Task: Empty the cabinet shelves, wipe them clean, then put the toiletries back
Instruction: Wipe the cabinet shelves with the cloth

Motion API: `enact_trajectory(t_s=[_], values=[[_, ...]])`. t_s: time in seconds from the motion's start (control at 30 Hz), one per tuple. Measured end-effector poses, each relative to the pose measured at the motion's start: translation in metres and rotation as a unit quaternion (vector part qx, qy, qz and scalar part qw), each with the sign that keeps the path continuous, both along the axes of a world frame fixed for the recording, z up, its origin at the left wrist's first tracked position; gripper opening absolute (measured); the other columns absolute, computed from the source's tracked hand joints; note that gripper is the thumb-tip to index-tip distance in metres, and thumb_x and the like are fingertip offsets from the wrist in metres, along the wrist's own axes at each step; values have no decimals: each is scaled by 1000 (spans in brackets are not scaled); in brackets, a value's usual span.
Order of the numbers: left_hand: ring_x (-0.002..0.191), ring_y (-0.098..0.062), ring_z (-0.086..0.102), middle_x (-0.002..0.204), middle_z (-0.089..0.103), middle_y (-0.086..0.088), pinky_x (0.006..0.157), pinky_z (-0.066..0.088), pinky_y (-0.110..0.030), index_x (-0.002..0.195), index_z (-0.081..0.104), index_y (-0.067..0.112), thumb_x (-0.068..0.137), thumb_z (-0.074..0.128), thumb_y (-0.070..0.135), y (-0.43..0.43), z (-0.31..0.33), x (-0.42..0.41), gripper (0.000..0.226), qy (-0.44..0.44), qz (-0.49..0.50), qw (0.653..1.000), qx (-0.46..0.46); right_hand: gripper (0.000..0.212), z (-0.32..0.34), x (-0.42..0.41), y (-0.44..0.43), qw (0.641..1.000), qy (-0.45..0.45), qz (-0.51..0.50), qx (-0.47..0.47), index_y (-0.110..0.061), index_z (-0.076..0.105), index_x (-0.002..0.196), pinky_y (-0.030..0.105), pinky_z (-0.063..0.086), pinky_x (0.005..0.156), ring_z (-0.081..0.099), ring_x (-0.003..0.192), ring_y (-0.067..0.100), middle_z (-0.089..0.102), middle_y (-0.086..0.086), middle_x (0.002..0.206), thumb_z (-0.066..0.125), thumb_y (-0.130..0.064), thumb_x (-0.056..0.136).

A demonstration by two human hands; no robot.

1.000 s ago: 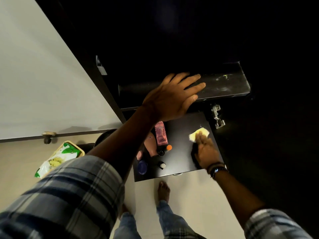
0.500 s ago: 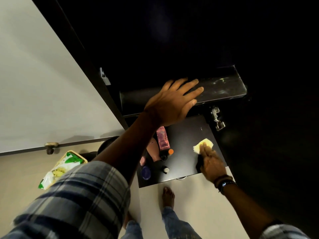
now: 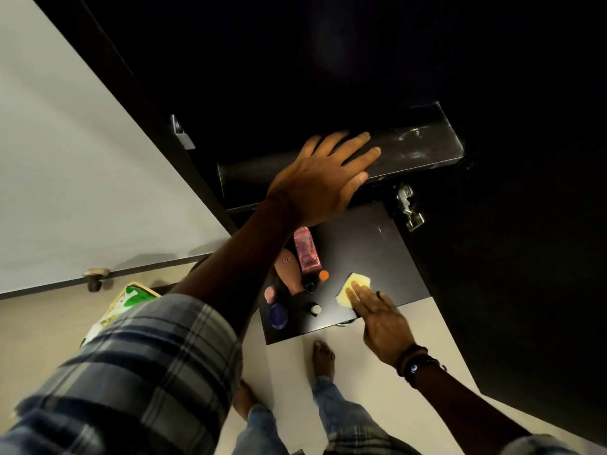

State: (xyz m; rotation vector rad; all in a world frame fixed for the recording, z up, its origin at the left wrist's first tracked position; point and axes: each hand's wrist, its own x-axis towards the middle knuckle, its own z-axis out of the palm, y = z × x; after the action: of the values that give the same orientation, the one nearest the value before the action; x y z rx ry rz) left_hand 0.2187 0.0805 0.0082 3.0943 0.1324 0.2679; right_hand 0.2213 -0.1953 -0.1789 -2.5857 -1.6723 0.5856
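Slid back toward the front edge of the lower shelf (image 3: 361, 244) over the last second, with the right hand (image 3: 381, 320) flat, fingers straight and close together, pressing the yellow cloth (image 3: 348, 290) onto the dark board. Braced above as before with the left hand (image 3: 322, 182), fingers straight and slightly spread, palm laid on the front of the upper shelf (image 3: 420, 152), gripping nothing.

Outward from the cloth, and apart from it, on the left half of the same lower shelf: pink tube (image 3: 305, 251), beige bottle (image 3: 289, 270) just beside it, then blue jar (image 3: 278, 315) and small white-capped bottle (image 3: 315, 309) nearer the front.

Points to a wiping stroke on the bare right half only. Leaves the toiletries unremoved, so probably calls for lifting or shifting them before cleaning the left half. Shows pale smears at the upper shelf's right end, likely wanting a pass too.
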Motion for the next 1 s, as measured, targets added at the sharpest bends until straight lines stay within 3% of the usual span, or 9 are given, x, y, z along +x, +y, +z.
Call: enact_trajectory(t_s=[0.07,0.17,0.37,0.5,0.57,0.7,0.83,0.93,1.0], values=[[136,-27,33,151,33,-5,107,29,-45,144,34,22,99,22,37,0,0,0,49,-2,1,1000,4,68,0,20,0,998,-35,-50,0,-10,48,138,43,36,108,55,125,28,51,11,141,39,-18,70],[136,-27,32,152,32,-5,108,29,-45,144,33,22,99,21,37,-1,2,-1,49,2,2,1000,8,72,-7,36,34,993,-11,-120,6,-1,51,134,53,42,99,56,120,40,53,21,137,71,-14,66],[136,-27,33,152,32,-6,108,29,-46,144,33,22,99,21,37,0,2,0,49,3,0,1000,9,73,-13,-18,35,999,-1,-42,14,-10,49,138,42,39,108,52,128,30,52,12,140,61,-19,67],[137,-27,33,152,32,-5,108,28,-45,144,33,22,99,20,38,0,1,0,49,0,2,1000,14,71,-8,-26,-28,997,-21,-70,6,-13,43,143,42,26,110,42,136,25,42,7,149,30,-13,73],[137,-27,32,152,32,-5,108,27,-45,144,32,22,99,20,38,-1,0,0,49,0,3,1000,19,68,-7,2,-44,991,-43,-126,1,-10,42,142,46,35,109,46,133,30,42,11,148,31,-13,75],[137,-26,32,152,32,-5,108,28,-45,144,33,22,99,21,38,-1,2,1,49,0,4,1000,13,66,-12,50,-23,979,-32,-201,-1,6,44,136,57,47,96,50,124,45,46,28,140,59,-15,74],[137,-25,31,152,31,-4,109,27,-44,144,32,23,100,21,38,-1,2,0,49,0,3,1000,14,66,-17,33,10,988,-28,-153,18,4,46,136,51,44,101,52,123,43,47,26,139,35,-31,81],[137,-26,31,152,32,-5,109,27,-45,144,33,22,99,22,37,-1,3,0,48,-1,1,1000,8,62,-12,-1,-4,994,-11,-104,20,-1,46,138,44,38,109,51,126,37,48,20,141,33,-25,82],[136,-27,33,152,33,-5,108,28,-45,144,34,22,99,22,37,0,3,0,48,-4,3,1000,8,59,-5,-4,-25,992,-11,-125,8,-1,51,134,46,43,103,55,123,36,52,20,138,37,-22,81]])
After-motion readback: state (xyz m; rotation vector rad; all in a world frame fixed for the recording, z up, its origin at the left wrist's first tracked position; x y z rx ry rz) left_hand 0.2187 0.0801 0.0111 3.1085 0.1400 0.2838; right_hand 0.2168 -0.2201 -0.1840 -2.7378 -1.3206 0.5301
